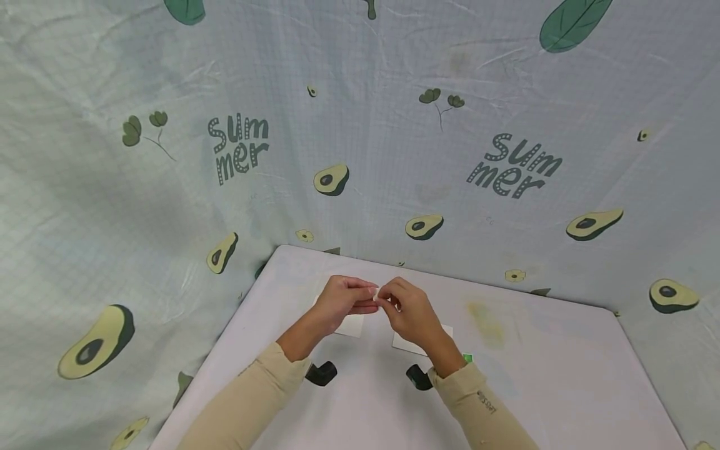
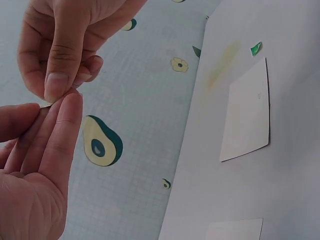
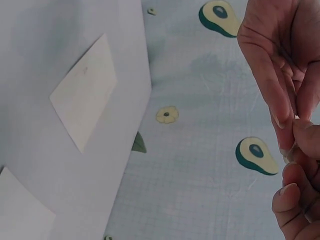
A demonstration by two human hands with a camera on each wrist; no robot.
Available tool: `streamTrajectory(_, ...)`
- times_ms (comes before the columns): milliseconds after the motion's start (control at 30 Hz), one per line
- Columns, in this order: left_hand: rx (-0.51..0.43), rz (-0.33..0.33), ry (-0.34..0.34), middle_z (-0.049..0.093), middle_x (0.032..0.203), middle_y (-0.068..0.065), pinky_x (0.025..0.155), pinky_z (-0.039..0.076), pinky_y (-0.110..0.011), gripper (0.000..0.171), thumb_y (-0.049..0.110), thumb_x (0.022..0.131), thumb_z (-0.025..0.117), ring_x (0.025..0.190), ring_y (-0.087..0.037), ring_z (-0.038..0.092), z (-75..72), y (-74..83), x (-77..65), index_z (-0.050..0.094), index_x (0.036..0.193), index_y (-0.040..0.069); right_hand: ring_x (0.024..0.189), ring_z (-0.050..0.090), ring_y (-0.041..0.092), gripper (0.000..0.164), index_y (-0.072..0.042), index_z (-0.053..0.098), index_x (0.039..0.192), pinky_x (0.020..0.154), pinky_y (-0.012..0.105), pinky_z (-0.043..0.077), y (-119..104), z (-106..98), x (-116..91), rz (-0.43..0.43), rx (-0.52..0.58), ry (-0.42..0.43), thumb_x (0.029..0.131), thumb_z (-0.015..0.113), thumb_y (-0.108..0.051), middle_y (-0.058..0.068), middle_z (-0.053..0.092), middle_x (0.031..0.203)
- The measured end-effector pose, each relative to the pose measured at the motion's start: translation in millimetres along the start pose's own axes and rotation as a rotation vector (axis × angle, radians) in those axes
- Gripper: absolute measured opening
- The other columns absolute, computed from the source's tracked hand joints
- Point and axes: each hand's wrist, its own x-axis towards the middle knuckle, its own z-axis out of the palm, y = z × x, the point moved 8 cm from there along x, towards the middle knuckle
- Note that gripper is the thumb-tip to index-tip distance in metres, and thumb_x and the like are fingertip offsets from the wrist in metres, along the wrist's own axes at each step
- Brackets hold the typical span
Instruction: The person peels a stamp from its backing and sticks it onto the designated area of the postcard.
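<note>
Both hands meet in the air over the far part of the table. Between their fingertips is a small whitish piece (image 1: 375,295), mostly hidden by the fingers; its kind I cannot tell. My left hand (image 1: 350,296) pinches it between the thumb and long, nearly straight fingers. Thumb and curled fingers of my right hand (image 1: 404,305) pinch the same piece from the other side. In the left wrist view, only a pale sliver (image 2: 46,105) of it peeks out under the right thumb. Below the hands, two white cards lie flat: a left card (image 1: 351,325) and a right card (image 1: 406,344).
A small green scrap (image 1: 468,357) lies by the right card, beside the right wrist. Farther back, a yellowish stain (image 1: 487,324) marks the white table (image 1: 562,375). A pale curtain (image 1: 382,137) printed with avocados hangs behind and at the sides. Black devices (image 1: 322,374) sit at the wrists.
</note>
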Motion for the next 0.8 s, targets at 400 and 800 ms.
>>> streamTrajectory(400, 0.043, -0.001, -0.093, 0.078, 0.113, -0.022, 0.083, 0.065, -0.032, 0.029, 0.004, 0.1, 0.063, 0.084, -0.015, 0.079, -0.8, -2.7, -0.1, 0.069, 0.125, -0.01, 0.073, 0.059, 0.013, 0.011, -0.009, 0.07, 0.091, 0.065, 0.02, 0.053, -1.6, 5.9, -1.4, 0.016, -0.048, -0.048, 0.089, 0.08, -0.005, -0.001, 0.064, 0.086)
streamTrajectory(800, 0.03, -0.02, -0.113, 0.08, 0.105, -0.019, 0.082, 0.065, -0.032, 0.03, 0.0, 0.098, 0.067, 0.08, -0.013, 0.078, -1.9, -3.2, 2.9, 0.068, 0.125, -0.011, 0.076, 0.059, 0.013, 0.012, -0.009, 0.068, 0.096, 0.066, 0.02, 0.053, 1.9, 7.3, -0.9, 0.033, -0.032, -0.083, 0.09, 0.079, -0.005, 0.0, 0.065, 0.088)
